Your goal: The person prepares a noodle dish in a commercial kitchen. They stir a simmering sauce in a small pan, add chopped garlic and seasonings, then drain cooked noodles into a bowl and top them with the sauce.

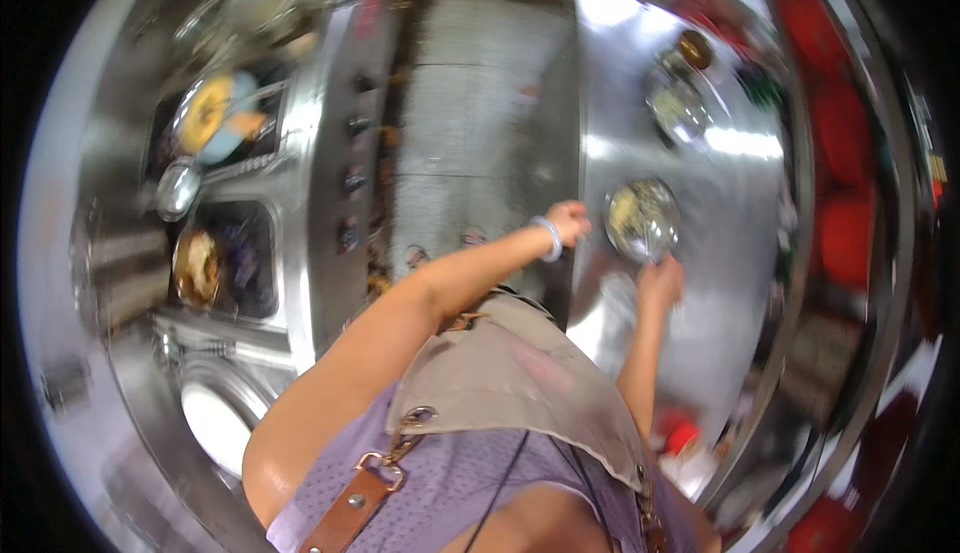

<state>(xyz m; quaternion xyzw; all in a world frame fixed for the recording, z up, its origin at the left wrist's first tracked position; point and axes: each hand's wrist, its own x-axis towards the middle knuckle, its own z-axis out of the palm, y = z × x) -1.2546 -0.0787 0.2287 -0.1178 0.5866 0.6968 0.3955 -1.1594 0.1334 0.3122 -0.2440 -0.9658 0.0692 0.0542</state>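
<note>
On the steel counter to my right is a round metal bowl [666, 212] with pale yellow and greenish food [626, 212] in it. My right hand [660, 283] grips the bowl at its near rim; blur hides whether a utensil is also in the fingers. By the counter's left edge, just left of the bowl, my left hand [568, 223] has its fingers curled. I see nothing in it. A pale bracelet [553, 239] circles that wrist. I wear a beige apron [517, 380] with brown leather straps.
A second bowl of food [675, 103] and a brown round container [694, 49] stand farther along the counter. A red-lidded container [681, 437] is near my right side. Left, across the floor [472, 118], a stove [300, 178] bears a pan with yellow food [206, 110] and a pot [196, 268].
</note>
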